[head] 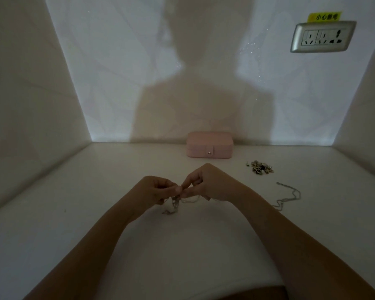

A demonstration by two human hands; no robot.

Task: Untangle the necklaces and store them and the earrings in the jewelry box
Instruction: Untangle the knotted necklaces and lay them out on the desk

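Pink jewelry box (210,146), earring pile (260,167), one loose necklace (290,197), left hand (155,190) and right hand (207,182) pinching one tangle (175,203)

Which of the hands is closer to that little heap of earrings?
Right. The right hand is left of the earrings and nearer the person; the left hand is farther left, both pinching the tangled necklaces.

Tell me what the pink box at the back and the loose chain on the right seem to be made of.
Pink box: probably faux leather or fabric; matte, soft rounded edges, tab with a shiny metal snap. Loose chain: fine silver-toned metal, likely; pale glint, limp curves. Dim light leaves the exact metal open.
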